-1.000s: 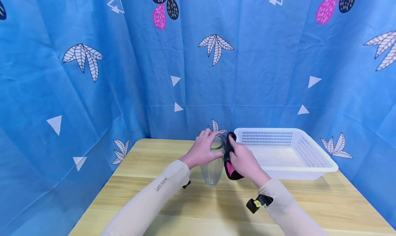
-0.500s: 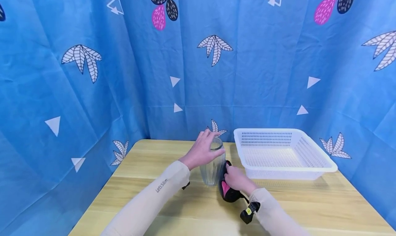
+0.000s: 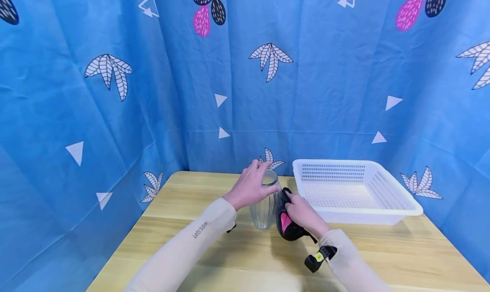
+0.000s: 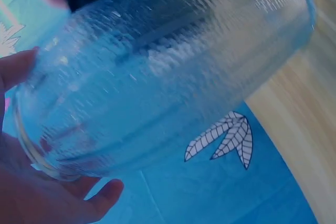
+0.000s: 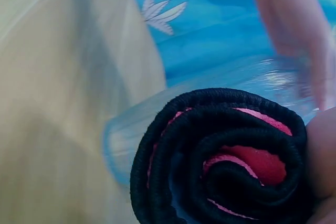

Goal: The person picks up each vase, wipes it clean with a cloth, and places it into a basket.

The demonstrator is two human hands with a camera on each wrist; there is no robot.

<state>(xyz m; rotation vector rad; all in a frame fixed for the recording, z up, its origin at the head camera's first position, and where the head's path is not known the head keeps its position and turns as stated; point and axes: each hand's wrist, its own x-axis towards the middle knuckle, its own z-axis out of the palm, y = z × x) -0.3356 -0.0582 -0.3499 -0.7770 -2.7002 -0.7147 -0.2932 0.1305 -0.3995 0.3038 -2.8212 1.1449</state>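
Note:
A tall clear ribbed glass vase [image 3: 262, 213] stands upright on the wooden table. My left hand [image 3: 250, 188] holds it near the rim, thumb on the near side and fingers toward the far side. In the left wrist view the ribbed wall of the vase [image 4: 173, 82] fills most of the picture. My right hand [image 3: 304, 211] grips a rolled-up black fabric piece with pink lining [image 3: 291, 230] close beside the vase's right side. Its spiral end shows in the right wrist view, where the roll [image 5: 226, 156] partly covers the vase [image 5: 121, 135]. Whether roll and glass touch, I cannot tell.
A white perforated plastic basket [image 3: 356, 209] sits at the back right of the table [image 3: 183, 198], just beyond my right hand. Blue patterned curtains [image 3: 260, 105] hang behind the table and on both sides.
My right hand moved the black roll down and nearer along the vase, then part of the way back up. The left hand and vase have stayed in place.

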